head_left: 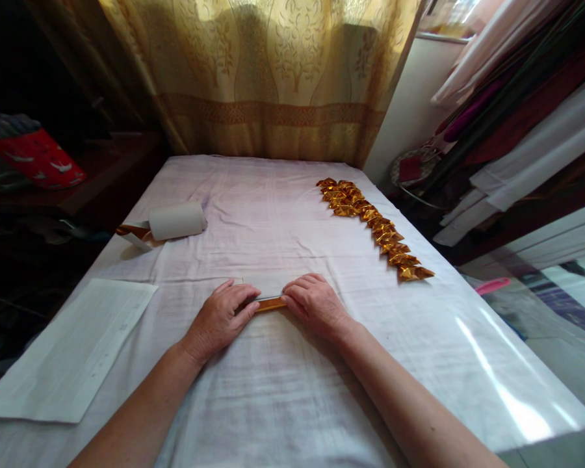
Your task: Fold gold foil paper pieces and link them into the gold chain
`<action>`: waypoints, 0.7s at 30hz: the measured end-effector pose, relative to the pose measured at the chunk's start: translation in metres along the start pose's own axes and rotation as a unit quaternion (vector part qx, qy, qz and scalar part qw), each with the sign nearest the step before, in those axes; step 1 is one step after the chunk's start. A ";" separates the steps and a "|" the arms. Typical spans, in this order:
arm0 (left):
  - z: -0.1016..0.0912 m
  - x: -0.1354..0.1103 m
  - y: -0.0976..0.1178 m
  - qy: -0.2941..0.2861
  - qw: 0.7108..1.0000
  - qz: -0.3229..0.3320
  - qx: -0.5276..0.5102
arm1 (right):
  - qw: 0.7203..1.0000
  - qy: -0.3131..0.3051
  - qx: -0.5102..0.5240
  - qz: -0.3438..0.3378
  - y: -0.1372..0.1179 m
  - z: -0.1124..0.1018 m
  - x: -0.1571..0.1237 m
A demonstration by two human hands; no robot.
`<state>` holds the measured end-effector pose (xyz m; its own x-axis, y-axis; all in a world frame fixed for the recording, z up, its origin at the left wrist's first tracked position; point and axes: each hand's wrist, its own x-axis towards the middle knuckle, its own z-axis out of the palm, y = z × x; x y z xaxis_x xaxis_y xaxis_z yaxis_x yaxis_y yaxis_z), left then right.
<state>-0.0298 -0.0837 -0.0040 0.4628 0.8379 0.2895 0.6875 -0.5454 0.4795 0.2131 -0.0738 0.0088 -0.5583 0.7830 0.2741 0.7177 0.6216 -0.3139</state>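
Observation:
Between my hands a narrow strip of gold foil paper lies at the table's middle, with a thin dark line along its far edge. My left hand is closed on the strip's left end, thumb and fingers pressed together. The right end is pinched in my right hand, whose fingers lie curled over it. A pale part of the sheet seems to stretch flat behind the strip. Off to the right sits a row of folded gold foil pieces, apart from both hands.
A white roll with gold foil at its end lies at the left. Nearer, a printed white sheet rests on the white-covered table. A patterned curtain hangs behind; clothes hang right. A red container stands far left.

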 end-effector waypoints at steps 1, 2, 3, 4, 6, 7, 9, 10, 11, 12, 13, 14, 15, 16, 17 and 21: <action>0.001 0.000 0.000 0.016 1.000 0.000 0.006 | 1.000 0.004 -0.005 0.004 0.001 0.002 0.001; 0.003 0.000 0.000 0.031 0.999 0.004 0.012 | 1.000 0.008 -0.009 0.008 0.002 0.004 0.002; 0.004 0.000 0.000 0.047 0.999 0.011 0.019 | 1.000 0.012 -0.013 0.013 0.003 0.006 0.003; 0.005 0.000 0.000 0.060 0.998 0.020 0.025 | 1.000 0.016 -0.016 0.018 0.004 0.009 0.003; 0.006 -0.001 0.001 0.071 0.996 0.042 0.040 | 0.999 0.024 -0.019 0.029 0.004 0.013 0.004; 0.006 -0.001 0.003 0.071 0.995 0.053 0.052 | 0.999 0.029 -0.019 0.033 0.004 0.015 0.004; 0.006 -0.001 0.008 0.066 0.992 0.066 0.083 | 0.998 0.041 -0.018 0.035 0.004 0.018 0.004; 0.006 -0.002 0.012 0.064 0.990 0.070 0.101 | 0.998 0.049 -0.018 0.035 0.004 0.019 0.004; 0.007 -0.002 0.017 0.065 0.988 0.070 0.118 | 0.997 0.059 -0.020 0.035 0.004 0.020 0.004; 0.008 -0.003 0.022 0.065 0.986 0.071 0.133 | 0.997 0.069 -0.022 0.035 0.003 0.021 0.004; 0.009 -0.004 0.028 0.061 0.985 0.073 0.146 | 0.996 0.077 -0.025 0.036 0.003 0.022 0.005; 0.011 -0.005 0.033 0.053 0.983 0.074 0.157 | 0.996 0.083 -0.028 0.036 0.003 0.022 0.005; 0.013 -0.006 0.038 0.042 0.982 0.076 0.167 | 0.995 0.086 -0.029 0.036 0.003 0.023 0.005; 0.015 -0.008 0.043 0.030 0.981 0.079 0.174 | 0.995 0.087 -0.028 0.036 0.003 0.023 0.005; 0.018 -0.009 0.046 0.022 0.980 0.082 0.178 | 0.995 0.088 -0.027 0.036 0.002 0.023 0.005; 0.027 -0.014 0.053 0.012 0.976 0.079 0.204 | 0.995 0.087 -0.017 0.040 0.002 0.023 0.005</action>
<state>0.0149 -0.1251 -0.0049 0.5710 0.7408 0.3539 0.7767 -0.6271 0.0596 0.2020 -0.0680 -0.0112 -0.4201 0.8124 0.4043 0.7723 0.5540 -0.3108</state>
